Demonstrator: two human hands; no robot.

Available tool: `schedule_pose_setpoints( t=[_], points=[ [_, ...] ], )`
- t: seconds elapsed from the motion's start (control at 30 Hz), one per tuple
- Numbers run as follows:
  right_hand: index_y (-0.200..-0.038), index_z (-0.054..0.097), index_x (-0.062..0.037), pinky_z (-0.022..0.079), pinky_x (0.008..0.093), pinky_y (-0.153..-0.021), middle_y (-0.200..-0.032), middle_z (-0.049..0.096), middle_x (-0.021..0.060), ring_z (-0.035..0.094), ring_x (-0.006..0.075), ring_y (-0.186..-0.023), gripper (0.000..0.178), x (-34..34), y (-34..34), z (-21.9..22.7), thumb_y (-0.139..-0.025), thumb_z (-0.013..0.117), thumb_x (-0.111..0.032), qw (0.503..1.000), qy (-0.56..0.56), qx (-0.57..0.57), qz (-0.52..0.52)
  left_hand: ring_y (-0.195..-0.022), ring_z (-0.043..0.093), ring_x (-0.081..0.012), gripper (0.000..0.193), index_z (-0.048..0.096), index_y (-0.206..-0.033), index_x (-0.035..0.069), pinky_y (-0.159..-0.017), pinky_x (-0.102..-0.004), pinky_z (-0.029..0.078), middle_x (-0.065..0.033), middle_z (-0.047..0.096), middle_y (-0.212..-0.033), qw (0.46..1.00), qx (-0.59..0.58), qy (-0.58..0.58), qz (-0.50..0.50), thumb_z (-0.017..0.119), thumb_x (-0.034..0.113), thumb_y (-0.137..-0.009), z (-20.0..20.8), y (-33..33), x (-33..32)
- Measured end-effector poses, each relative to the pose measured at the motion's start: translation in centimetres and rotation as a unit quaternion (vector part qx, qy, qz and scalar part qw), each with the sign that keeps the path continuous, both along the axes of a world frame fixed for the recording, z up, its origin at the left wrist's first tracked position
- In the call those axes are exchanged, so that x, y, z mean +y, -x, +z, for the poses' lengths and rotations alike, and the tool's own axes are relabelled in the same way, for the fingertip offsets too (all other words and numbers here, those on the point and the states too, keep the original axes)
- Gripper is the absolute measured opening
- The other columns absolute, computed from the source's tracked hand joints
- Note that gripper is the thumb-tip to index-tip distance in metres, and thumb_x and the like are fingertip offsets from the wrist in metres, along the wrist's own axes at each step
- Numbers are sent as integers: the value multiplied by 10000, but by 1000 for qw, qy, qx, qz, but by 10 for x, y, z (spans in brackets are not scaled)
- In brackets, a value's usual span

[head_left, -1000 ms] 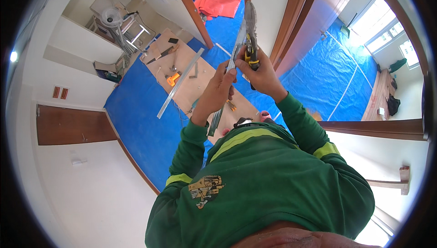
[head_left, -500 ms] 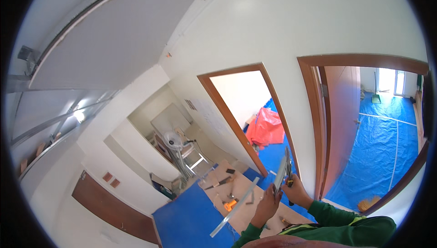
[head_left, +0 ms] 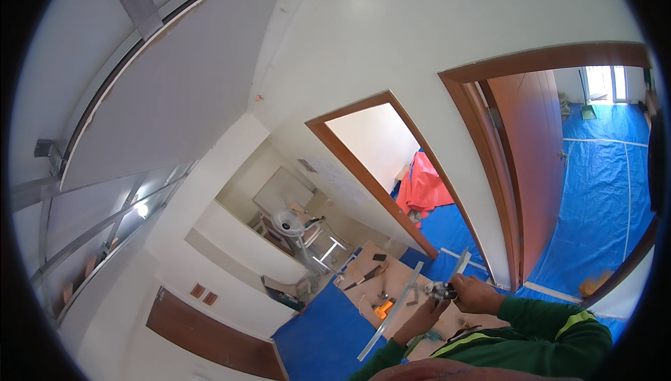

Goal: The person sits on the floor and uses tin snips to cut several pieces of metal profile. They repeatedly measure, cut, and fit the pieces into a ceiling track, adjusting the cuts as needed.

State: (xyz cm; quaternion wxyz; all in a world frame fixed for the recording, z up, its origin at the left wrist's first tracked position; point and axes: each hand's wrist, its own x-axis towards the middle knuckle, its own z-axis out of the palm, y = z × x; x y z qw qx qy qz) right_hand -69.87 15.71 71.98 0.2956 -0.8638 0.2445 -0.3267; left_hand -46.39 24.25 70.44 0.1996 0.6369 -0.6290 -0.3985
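Observation:
My right hand is closed round a pliers-like hand tool with a pale metal head. Close below it, the fingers of my left hand are closed at a short silver metal strip, which sticks up beyond the tool. The tool hides where strip and fingers meet. A longer silver metal strip slants past my left hand; whether the hand touches it I cannot tell. An orange power tool lies on the brown board below, beside the long strip.
The brown board carries several tools, with blue sheeting around it. Farther off stand a white fan and a metal stepladder. Two brown door frames open to the right, one showing red sheeting. Ceiling framing hangs upper left.
The view has swung, moving the room's contents mostly rightward. Both hands have turned the tool and short strip; the tool's head now points left, and the strip leans right.

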Motion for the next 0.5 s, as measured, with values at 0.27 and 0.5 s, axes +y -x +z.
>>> schedule_pose_setpoints(
  t=[0.27,0.5],
  points=[
    [-1177,552,71,577,524,-776,-999,712,324,751,488,-937,323,-2,-42,-53,-970,725,-106,883,-346,-243,-206,-1006,743,-513,762,425,-1675,74,-747,-615,617,-267,664,-1179,917,-320,227,72,709,462,-1084,34,55,-11],
    [-1279,558,-10,538,586,-861,-1076,683,291,680,529,-1017,382,7,10,-8,-959,745,-104,965,-174,-122,-153,-863,693,-136,418,572,-1519,65,-749,-345,578,-73,716,-1001,966,206,-153,19,505,337,-1209,-15,19,-26]
  ],
)
